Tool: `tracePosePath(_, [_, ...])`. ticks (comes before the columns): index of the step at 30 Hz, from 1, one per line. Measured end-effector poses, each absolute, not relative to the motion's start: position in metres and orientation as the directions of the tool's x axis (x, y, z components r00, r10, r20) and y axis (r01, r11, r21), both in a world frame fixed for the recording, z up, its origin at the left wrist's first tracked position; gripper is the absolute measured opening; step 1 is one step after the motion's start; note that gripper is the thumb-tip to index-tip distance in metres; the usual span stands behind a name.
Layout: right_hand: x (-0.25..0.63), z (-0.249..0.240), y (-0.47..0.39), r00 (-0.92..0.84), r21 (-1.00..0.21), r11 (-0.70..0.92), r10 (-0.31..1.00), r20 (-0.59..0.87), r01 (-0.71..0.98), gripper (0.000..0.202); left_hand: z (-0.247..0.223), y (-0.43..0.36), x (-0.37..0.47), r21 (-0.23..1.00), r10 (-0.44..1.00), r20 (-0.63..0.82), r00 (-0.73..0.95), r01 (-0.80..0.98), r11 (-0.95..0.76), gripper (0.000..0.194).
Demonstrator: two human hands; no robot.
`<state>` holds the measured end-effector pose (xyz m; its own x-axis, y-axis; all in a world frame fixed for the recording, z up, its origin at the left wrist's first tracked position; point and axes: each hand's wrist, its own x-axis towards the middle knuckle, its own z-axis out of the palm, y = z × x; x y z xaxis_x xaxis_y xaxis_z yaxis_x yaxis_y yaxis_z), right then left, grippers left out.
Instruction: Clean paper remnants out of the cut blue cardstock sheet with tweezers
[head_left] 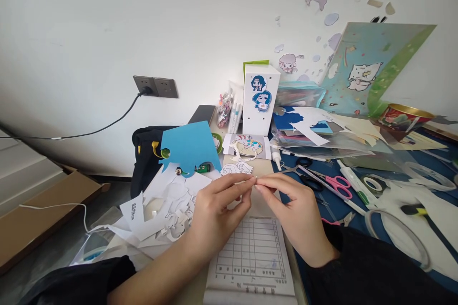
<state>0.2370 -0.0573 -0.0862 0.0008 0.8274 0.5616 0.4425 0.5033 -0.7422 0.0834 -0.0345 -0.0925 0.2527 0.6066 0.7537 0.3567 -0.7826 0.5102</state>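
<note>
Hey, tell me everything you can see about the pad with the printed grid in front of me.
The pad looks like white paper, printed with a dark-lined grid. Its lettering appears upside down to you, and a faint bluish mark sits toward the near right. It lies flat on a pale surface, its near end reaching the picture's bottom. Your left hand and right hand meet beyond its far edge. Your left arm overlaps its left side in view; whether they touch is unclear.
</note>
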Motion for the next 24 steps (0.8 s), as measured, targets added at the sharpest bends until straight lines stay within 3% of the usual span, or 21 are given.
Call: tracePosePath(24, [0.2373,-0.0840,-0.0576,0.005,-0.734,0.489,0.831,0.557,0.471,0.017,-0.0921,-0.0360,0.0836,0.537,0.635,0.731,0.248,0.364,-0.761,0.026])
